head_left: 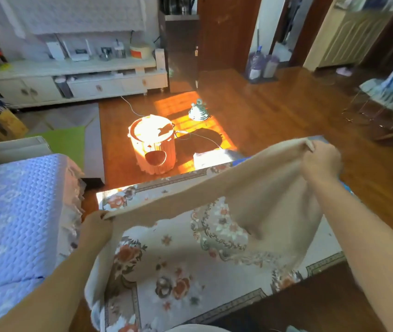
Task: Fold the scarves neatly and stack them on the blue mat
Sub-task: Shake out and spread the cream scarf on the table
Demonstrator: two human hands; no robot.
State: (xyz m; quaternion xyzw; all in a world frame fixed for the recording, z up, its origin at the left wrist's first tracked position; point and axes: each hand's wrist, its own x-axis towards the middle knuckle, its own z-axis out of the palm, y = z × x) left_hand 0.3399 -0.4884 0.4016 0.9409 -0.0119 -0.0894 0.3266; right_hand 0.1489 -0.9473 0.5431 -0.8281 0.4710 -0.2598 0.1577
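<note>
Beige soft fabric scarf [257, 188] is held stretched above the floral-patterned cloth-covered counter [214, 279], its long axis running from near left to far right. One end is pinched by the left hand [97, 227], the other gripped in the curled fingers of the right hand [320, 159]. A sunlit slatted wooden stool [153, 144] stands beyond on the floor. No readable writing is seen.
</note>
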